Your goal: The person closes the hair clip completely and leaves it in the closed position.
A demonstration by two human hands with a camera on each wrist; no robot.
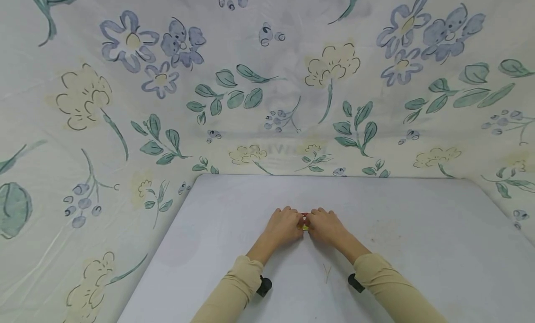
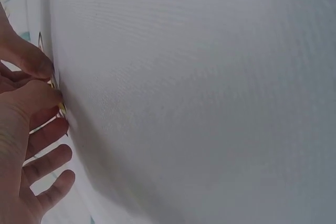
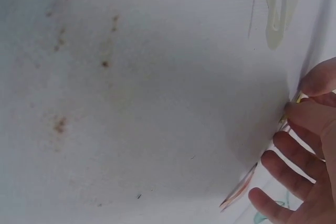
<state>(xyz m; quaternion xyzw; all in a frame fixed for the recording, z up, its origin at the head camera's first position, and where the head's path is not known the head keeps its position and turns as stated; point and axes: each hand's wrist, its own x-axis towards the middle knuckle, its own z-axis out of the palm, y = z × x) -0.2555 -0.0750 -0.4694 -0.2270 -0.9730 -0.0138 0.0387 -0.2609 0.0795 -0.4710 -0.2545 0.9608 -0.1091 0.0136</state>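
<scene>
Close together over the middle of the white table (image 1: 234,258), both hands meet at a small, thin red and yellow piece (image 1: 305,228). The left hand (image 1: 285,225) pinches its left side, and the right hand (image 1: 328,227) pinches its right side. Most of the piece is covered by fingers, and I cannot tell what kind of thing it is. In the left wrist view, a yellow bit shows at the left thumb, with the lower fingers spread apart. From the right wrist, a thin reddish strip (image 3: 239,190) shows below the right hand's fingers.
A pale, slotted, pointed flat piece (image 3: 275,24) lies on the table in the right wrist view. Small brown spots (image 3: 60,124) mark the surface. A floral sheet (image 1: 267,90) rises behind the table and along its sides.
</scene>
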